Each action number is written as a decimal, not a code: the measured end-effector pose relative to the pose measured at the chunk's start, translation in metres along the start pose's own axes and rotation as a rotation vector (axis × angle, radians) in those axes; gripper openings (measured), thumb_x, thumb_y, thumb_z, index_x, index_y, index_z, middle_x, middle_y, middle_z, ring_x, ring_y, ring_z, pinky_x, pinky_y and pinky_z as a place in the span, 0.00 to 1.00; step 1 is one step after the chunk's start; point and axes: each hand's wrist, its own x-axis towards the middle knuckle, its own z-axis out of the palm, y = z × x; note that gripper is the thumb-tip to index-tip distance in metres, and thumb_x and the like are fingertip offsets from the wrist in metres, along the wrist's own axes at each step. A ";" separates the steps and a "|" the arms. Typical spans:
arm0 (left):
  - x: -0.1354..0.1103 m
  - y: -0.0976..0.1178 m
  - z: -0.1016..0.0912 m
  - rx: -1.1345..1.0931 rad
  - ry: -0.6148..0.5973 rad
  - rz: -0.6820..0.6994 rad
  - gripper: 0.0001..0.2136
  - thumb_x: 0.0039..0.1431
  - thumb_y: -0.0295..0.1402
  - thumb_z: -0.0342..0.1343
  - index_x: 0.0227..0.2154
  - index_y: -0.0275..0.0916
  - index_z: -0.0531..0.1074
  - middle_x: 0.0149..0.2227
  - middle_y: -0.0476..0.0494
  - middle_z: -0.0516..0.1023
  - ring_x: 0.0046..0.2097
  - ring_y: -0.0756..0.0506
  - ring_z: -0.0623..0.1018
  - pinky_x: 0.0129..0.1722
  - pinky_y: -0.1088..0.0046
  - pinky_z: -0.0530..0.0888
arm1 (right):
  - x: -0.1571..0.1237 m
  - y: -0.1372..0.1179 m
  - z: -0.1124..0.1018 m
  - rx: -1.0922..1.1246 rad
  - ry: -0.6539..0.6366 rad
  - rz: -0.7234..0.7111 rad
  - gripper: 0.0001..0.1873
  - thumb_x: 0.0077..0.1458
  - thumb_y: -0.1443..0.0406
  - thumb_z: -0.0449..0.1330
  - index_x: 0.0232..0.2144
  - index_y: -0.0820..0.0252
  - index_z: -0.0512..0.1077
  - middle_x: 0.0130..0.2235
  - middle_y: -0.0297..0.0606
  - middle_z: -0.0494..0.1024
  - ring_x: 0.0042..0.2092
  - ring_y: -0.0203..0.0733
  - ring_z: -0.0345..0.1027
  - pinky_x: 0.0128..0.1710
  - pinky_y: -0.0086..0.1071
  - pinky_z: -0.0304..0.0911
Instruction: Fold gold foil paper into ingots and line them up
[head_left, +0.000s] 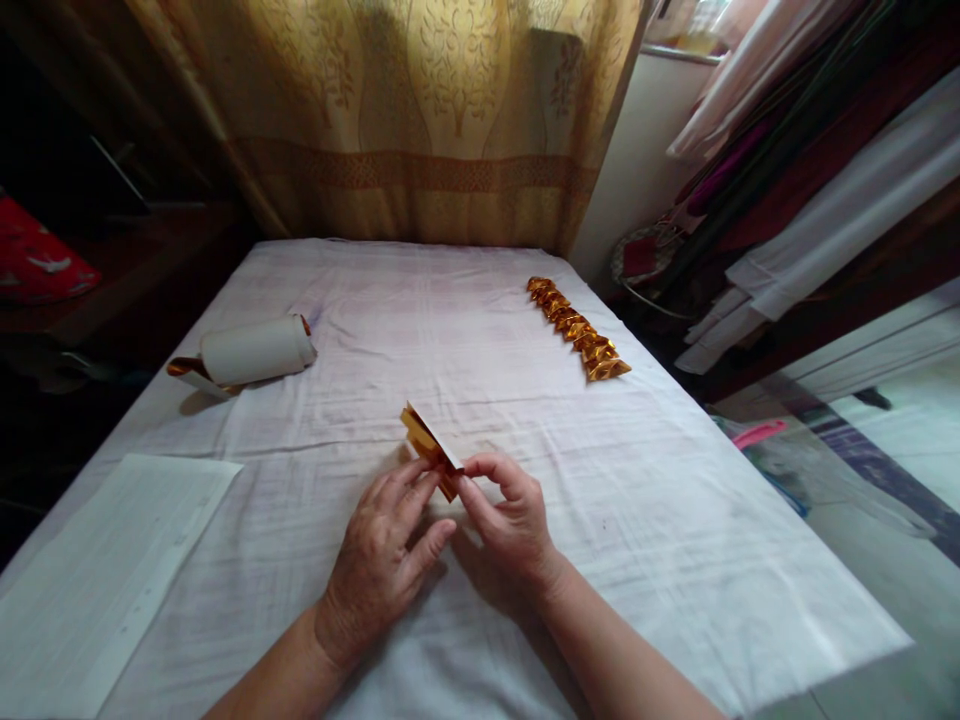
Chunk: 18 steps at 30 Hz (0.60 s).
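The gold foil piece [429,447], white-backed, stands above the table [675,520] centre, pinched by the right hand [510,515]. The left hand [382,560] lies open, fingertips against it, hiding its lower end. The paper sheet [97,570] is cut off and its marks are unreadable.

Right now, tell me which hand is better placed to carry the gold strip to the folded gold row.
Probably the right hand: it pinches the gold strip, and the folded gold row lies on its side.

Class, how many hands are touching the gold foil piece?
2: the left hand touches the gold foil piece from the left, the right hand pinches its near end. None seems hidden.
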 end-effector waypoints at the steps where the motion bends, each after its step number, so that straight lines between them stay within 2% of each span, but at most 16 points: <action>1: 0.000 0.000 0.000 -0.013 0.002 -0.009 0.21 0.66 0.37 0.51 0.61 0.43 0.63 0.56 0.37 0.74 0.57 0.39 0.74 0.56 0.59 0.73 | 0.000 0.000 0.000 0.010 -0.028 -0.030 0.03 0.58 0.64 0.60 0.34 0.55 0.74 0.33 0.35 0.80 0.36 0.41 0.74 0.40 0.35 0.68; 6: 0.003 -0.001 -0.002 -0.078 0.080 -0.052 0.18 0.66 0.36 0.52 0.57 0.42 0.67 0.52 0.39 0.78 0.54 0.42 0.77 0.54 0.64 0.75 | 0.003 -0.003 -0.001 -0.009 -0.148 -0.232 0.11 0.58 0.68 0.58 0.43 0.54 0.75 0.41 0.38 0.82 0.45 0.42 0.74 0.47 0.37 0.69; 9: 0.005 -0.002 -0.003 -0.127 0.111 -0.145 0.13 0.65 0.39 0.52 0.50 0.41 0.72 0.47 0.41 0.80 0.49 0.44 0.79 0.52 0.66 0.76 | 0.003 -0.005 -0.001 -0.071 -0.187 -0.313 0.13 0.58 0.70 0.56 0.44 0.53 0.75 0.42 0.37 0.82 0.48 0.42 0.73 0.51 0.39 0.67; 13: 0.008 -0.004 -0.008 -0.182 0.113 -0.315 0.12 0.64 0.43 0.52 0.40 0.42 0.75 0.39 0.44 0.83 0.41 0.45 0.82 0.46 0.68 0.78 | 0.003 -0.008 0.000 -0.118 -0.251 -0.337 0.14 0.59 0.69 0.54 0.43 0.51 0.75 0.42 0.36 0.82 0.49 0.42 0.74 0.54 0.41 0.65; 15: 0.009 -0.007 -0.010 -0.185 0.140 -0.417 0.13 0.62 0.45 0.53 0.37 0.42 0.75 0.35 0.47 0.83 0.36 0.46 0.81 0.41 0.71 0.78 | 0.003 -0.006 0.000 -0.132 -0.234 -0.330 0.12 0.59 0.69 0.55 0.41 0.51 0.75 0.42 0.36 0.82 0.48 0.42 0.74 0.54 0.42 0.66; 18: 0.008 -0.013 -0.012 -0.198 0.190 -0.541 0.14 0.60 0.47 0.53 0.34 0.41 0.75 0.31 0.48 0.82 0.32 0.47 0.80 0.34 0.74 0.77 | 0.005 0.001 -0.003 -0.159 -0.090 -0.223 0.10 0.56 0.67 0.59 0.42 0.53 0.74 0.42 0.39 0.81 0.48 0.45 0.73 0.53 0.43 0.66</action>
